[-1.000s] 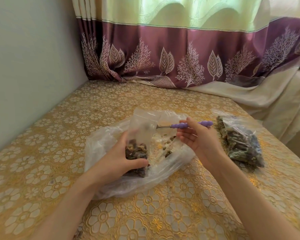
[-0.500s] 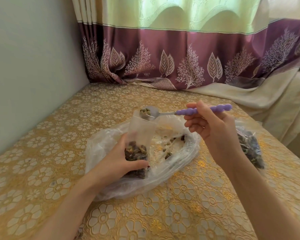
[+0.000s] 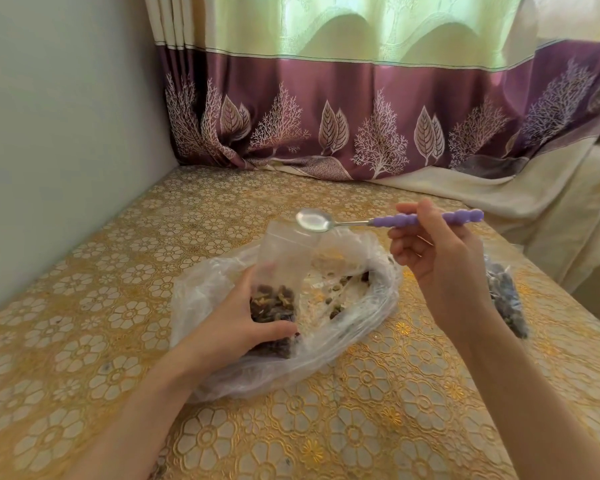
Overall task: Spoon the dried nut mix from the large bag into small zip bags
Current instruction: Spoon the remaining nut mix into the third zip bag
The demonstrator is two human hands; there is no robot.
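Note:
A large clear plastic bag (image 3: 368, 317) lies open on the table with a few nuts left on its bottom. Inside its mouth my left hand (image 3: 236, 327) grips a small zip bag (image 3: 284, 271) upright, its lower part filled with dark nut mix. My right hand (image 3: 440, 258) holds a metal spoon (image 3: 314, 221) by its purple beaded handle. The spoon's bowl is empty and hovers just above the small bag's open top.
A filled small bag of nut mix (image 3: 506, 299) lies on the table right of my right forearm. The table carries a gold floral cloth (image 3: 125, 306). A wall stands at the left, and a purple and green curtain (image 3: 361, 116) hangs behind.
My right hand lifted the spoon out of the large bag with a load of nuts up to the small bag's mouth. Now the spoon is empty. My left hand kept holding the small bag.

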